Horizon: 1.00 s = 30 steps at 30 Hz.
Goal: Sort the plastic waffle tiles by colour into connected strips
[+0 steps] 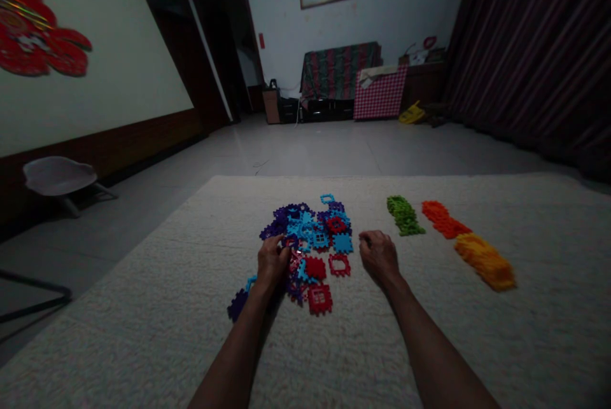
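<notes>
Fingers (282, 245) of my left hand (272, 264) pinch a purple notched plastic tile (290, 242) in the mixed-colour tile heap (315, 231), right hand (379, 256) curled shut alongside; pulling it free needs a clean lift.

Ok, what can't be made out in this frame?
Head view, dim throughout.
1. Whether the left hand pinches a tile from the mixed pile: its own back hides the fingers.
2. Anything under the right hand: it is curled, palm down on the rug.
3. Piece counts in the green row, orange row and yellow row: too small and dark.
4. Shape of the purple tile: partly behind the left forearm.
</notes>
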{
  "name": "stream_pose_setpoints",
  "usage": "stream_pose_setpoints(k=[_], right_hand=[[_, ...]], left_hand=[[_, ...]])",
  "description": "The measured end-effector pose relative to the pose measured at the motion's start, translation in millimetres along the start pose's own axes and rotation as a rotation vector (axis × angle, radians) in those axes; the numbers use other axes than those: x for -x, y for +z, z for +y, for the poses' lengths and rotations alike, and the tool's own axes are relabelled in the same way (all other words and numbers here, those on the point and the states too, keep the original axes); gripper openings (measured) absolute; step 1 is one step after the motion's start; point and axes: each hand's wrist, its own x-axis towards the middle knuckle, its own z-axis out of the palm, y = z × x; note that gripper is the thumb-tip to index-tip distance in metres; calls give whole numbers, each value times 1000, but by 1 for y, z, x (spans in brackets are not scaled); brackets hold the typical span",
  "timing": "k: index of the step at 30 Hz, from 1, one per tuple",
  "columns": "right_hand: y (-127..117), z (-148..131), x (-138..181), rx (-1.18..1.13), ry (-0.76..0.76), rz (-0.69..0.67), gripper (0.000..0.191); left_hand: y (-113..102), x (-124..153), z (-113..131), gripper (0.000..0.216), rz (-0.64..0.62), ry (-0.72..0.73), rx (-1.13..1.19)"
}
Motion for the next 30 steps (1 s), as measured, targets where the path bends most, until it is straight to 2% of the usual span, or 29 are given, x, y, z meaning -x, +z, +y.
stream_pose_setpoints(k=[2, 5, 8, 10, 12, 14, 16, 18, 23, 30], right_hand=[[1, 1, 0, 3, 5, -4, 23], [0, 1, -1, -48, 18, 9, 23], [-5, -10, -1, -272, 7, 88, 23], [-9, -25, 0, -426, -63, 114, 19], [-13, -46, 4, -507, -183, 23, 14], [-13, -66, 11, -522, -304, -163, 16], [-11, -83, 17, -464, -445, -289, 21], [-9, -92, 23, -381, -521, -356, 26], [-10, -95, 28, -305, -473, -445, 25], [-11, -94, 30, -439, -329, -497, 47]], left_hand=[[-6, 0, 3, 27, 3, -51, 18], [-18, 1, 7, 18, -26, -43, -42], [-28, 6, 10, 18, -130, -9, -198], [-29, 10, 11, 21, -199, 0, -311], [-26, 12, 10, 26, -237, 16, -378], [-19, 12, 8, 28, -248, 52, -377], [-12, 10, 6, 29, -243, 101, -331], [-6, 6, 4, 34, -241, 136, -273], [2, -5, 3, 47, -282, 174, -189], [4, -12, -1, 60, -281, 142, -47]])
